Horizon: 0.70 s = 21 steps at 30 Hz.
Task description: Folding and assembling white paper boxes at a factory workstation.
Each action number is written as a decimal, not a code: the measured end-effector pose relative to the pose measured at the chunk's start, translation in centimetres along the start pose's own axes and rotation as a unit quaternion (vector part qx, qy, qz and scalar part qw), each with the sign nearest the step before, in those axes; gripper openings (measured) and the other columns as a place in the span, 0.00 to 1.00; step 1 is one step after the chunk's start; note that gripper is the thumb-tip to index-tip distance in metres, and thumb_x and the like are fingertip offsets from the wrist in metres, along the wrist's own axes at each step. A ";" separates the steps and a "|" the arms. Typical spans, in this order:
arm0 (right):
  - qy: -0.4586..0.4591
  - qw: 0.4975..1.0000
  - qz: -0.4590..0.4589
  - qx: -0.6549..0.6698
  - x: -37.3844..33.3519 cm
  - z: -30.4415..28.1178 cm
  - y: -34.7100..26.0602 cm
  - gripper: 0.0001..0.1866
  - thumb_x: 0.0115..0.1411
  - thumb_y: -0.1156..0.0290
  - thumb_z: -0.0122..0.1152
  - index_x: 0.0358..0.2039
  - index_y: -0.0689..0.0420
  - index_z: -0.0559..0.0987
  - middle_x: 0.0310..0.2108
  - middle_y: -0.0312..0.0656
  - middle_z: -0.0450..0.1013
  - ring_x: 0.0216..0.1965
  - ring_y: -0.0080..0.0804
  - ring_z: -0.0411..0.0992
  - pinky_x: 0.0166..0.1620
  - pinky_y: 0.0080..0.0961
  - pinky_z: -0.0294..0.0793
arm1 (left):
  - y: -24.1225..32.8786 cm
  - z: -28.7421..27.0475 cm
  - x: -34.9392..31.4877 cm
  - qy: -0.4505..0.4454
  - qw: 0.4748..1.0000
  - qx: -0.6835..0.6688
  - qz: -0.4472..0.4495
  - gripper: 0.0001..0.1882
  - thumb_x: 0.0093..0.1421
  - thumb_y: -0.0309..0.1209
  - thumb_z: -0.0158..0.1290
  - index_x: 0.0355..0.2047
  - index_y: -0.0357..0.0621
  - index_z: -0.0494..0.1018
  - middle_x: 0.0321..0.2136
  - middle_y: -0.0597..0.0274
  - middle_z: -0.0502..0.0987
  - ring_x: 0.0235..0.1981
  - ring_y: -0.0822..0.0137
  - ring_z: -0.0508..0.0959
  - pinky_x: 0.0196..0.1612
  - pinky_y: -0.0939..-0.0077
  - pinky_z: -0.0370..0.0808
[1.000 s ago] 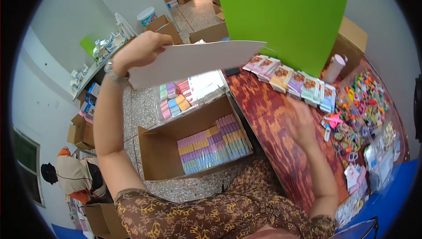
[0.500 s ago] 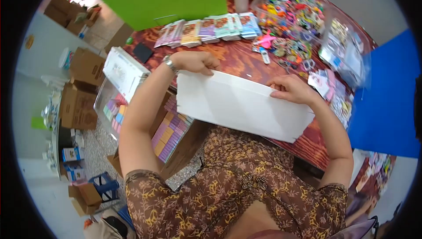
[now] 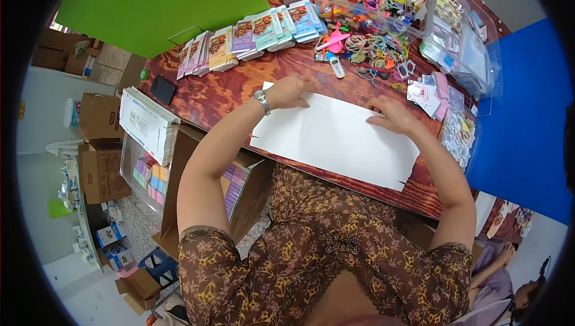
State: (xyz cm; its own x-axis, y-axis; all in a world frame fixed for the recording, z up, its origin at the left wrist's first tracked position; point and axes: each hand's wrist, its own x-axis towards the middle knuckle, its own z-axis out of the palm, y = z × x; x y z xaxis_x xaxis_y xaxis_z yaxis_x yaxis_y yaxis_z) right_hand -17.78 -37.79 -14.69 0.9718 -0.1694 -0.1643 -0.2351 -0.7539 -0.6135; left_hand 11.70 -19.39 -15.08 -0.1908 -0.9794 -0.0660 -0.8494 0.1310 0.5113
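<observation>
A white cardboard sheet [image 3: 335, 140] with notched corners lies slanted on the red-brown wood-patterned table [image 3: 221, 95], close to my body. My left hand [image 3: 289, 93], with a watch on its wrist, grips the sheet's far edge near its left end. Further right along that edge, my right hand [image 3: 393, 115] pinches the sheet, thumb on top and fingers curled at the rim. The undersides of the fingers are hidden.
Stacked colourful flat packets [image 3: 263, 29] line the back by a green panel [image 3: 162, 2]. A clear bin [image 3: 428, 11] of small colourful trinkets stands at the back right, near a blue panel [image 3: 521, 122]. Left are folded white boxes [image 3: 147, 125] and an open carton [image 3: 257, 197].
The white sheet has come down from a raised tilt to lie flatter on the table, both hands moving with it. My view has shifted too.
</observation>
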 end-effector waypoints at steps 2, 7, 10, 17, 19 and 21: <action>-0.036 0.998 0.048 -0.012 0.5 0.2 -0.5 0.18 0.57 0.64 0.63 0.46 0.55 0.73 0.45 0.49 0.73 0.48 0.50 0.72 0.48 0.44 0.72 | -0.3 0.3 0.1 0.003 0.998 0.064 0.008 0.19 0.44 0.30 0.67 0.37 0.43 0.75 0.38 0.55 0.76 0.41 0.51 0.76 0.43 0.57 0.74; -0.009 0.990 0.047 -0.133 0.3 2.6 -1.1 0.18 0.56 0.66 0.61 0.48 0.52 0.71 0.42 0.45 0.70 0.45 0.47 0.72 0.43 0.43 0.74 | -0.7 2.5 -0.8 0.047 0.992 0.102 0.048 0.14 0.46 0.27 0.61 0.35 0.41 0.75 0.35 0.57 0.72 0.39 0.55 0.74 0.41 0.62 0.73; 0.021 0.972 -0.026 -0.233 -0.7 4.8 -0.8 0.17 0.56 0.68 0.57 0.47 0.50 0.71 0.38 0.41 0.69 0.41 0.41 0.72 0.39 0.39 0.75 | -0.7 3.7 -2.3 0.095 0.972 0.177 0.121 0.14 0.49 0.26 0.56 0.37 0.40 0.74 0.33 0.60 0.71 0.38 0.58 0.73 0.39 0.66 0.73; 0.058 0.923 -0.134 -0.355 -1.6 6.5 -1.9 0.32 0.56 0.70 0.53 0.63 0.41 0.66 0.33 0.36 0.66 0.36 0.31 0.70 0.33 0.27 0.73 | -0.2 5.5 -4.5 0.146 0.943 0.252 0.161 0.25 0.50 0.26 0.51 0.51 0.36 0.71 0.39 0.60 0.70 0.37 0.63 0.71 0.40 0.70 0.71; 0.001 0.934 -0.118 -0.337 -1.4 5.9 -2.2 0.33 0.58 0.70 0.51 0.66 0.41 0.63 0.35 0.38 0.68 0.38 0.32 0.71 0.35 0.28 0.76 | 0.5 5.0 -4.8 0.117 0.946 0.264 0.146 0.26 0.51 0.26 0.51 0.53 0.34 0.70 0.39 0.58 0.70 0.40 0.61 0.71 0.42 0.68 0.71; -0.041 0.950 -0.097 -0.295 -1.2 5.5 -2.3 0.32 0.59 0.68 0.53 0.65 0.41 0.64 0.36 0.39 0.68 0.38 0.34 0.73 0.33 0.30 0.78 | 1.6 4.5 -4.9 0.099 0.952 0.263 0.122 0.27 0.52 0.28 0.52 0.54 0.32 0.69 0.40 0.56 0.70 0.42 0.59 0.71 0.44 0.66 0.71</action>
State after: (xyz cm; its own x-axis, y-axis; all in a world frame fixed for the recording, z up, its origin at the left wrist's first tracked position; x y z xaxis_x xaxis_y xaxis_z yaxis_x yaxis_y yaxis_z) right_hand -18.48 -32.37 -17.36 0.9851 0.0413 -0.1671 0.0241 -0.9943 -0.1034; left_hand 9.08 -13.68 -17.81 -0.3626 -0.9127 0.1887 -0.9301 0.3671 -0.0118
